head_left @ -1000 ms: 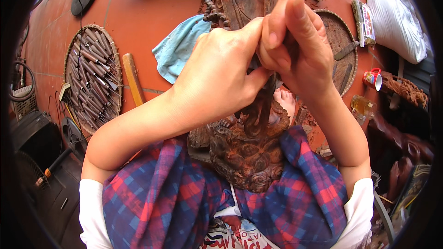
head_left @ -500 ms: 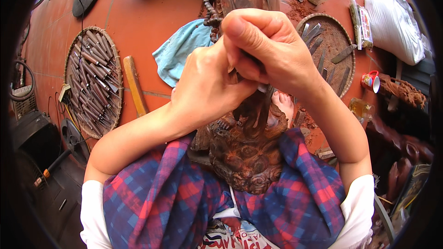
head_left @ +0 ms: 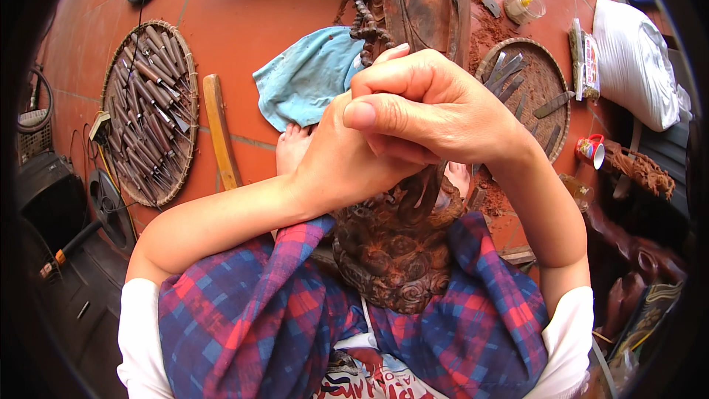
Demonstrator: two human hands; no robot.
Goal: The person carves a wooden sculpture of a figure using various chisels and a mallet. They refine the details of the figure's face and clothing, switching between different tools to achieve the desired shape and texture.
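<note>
A dark brown carved wooden statue (head_left: 391, 255) stretches away from me between my knees, with a string of carved beads (head_left: 362, 0) along its far part. Above its middle my two hands are pressed together. My left hand (head_left: 340, 151) is closed, its fingers hidden under the right. My right hand (head_left: 436, 107) lies curled over it, the thumb against the bent forefinger. Whatever they hold, if anything, is out of sight between the palms. Part of the statue is covered by the hands.
At left stand a round basket (head_left: 194, 92) of wooden-handled carving tools (head_left: 151, 114) and a wooden bar (head_left: 221, 133). A blue cloth (head_left: 310, 74) lies beyond my left foot. At right are a basket (head_left: 543, 74) with flat blades, a red mug (head_left: 591, 150), a jar (head_left: 524, 6) and a white sack (head_left: 631, 66).
My right hand has turned and come down from a raised fist to lie over the left. Both hands have dropped slightly, and the view has shifted a little.
</note>
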